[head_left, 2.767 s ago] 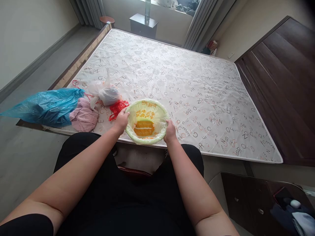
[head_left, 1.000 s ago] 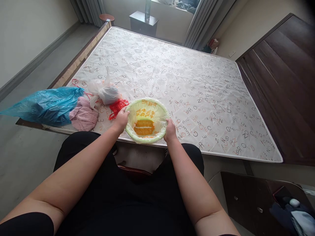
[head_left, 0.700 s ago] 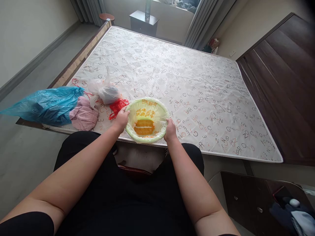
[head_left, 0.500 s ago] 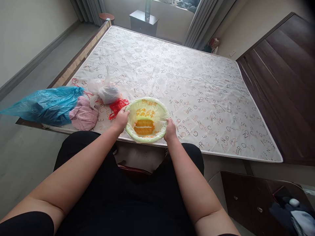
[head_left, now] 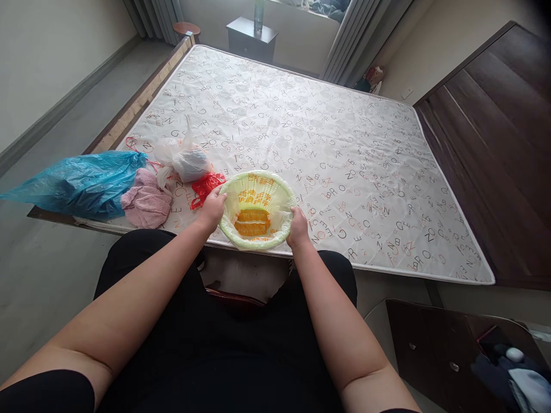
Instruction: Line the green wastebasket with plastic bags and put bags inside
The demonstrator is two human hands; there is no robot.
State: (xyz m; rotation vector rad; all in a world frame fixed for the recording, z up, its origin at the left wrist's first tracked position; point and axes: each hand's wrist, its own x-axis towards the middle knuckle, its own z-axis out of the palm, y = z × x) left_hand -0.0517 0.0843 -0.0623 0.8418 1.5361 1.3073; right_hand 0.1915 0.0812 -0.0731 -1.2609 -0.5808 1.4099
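Between my hands is a pale green, slatted waste basket (head_left: 258,198), its mouth tipped toward me at the mattress's near edge. A thin plastic bag with orange printing lines it and is folded over the rim (head_left: 235,243). My left hand (head_left: 212,210) grips the rim on the left side, thumb on top. On the opposite side my right hand (head_left: 299,227) is closed round the rim. Just left of the basket lies a crumpled red plastic bag (head_left: 207,188), close to my left hand. The undersides of both hands' fingers are hidden.
The mattress (head_left: 344,172) fills the middle. To the left lie a blue plastic bag (head_left: 86,183), a pink fuzzy cloth (head_left: 147,201) and a tied white bag (head_left: 190,162). A dark headboard (head_left: 486,160) is on the right; a dark cabinet (head_left: 430,344) stands lower right.
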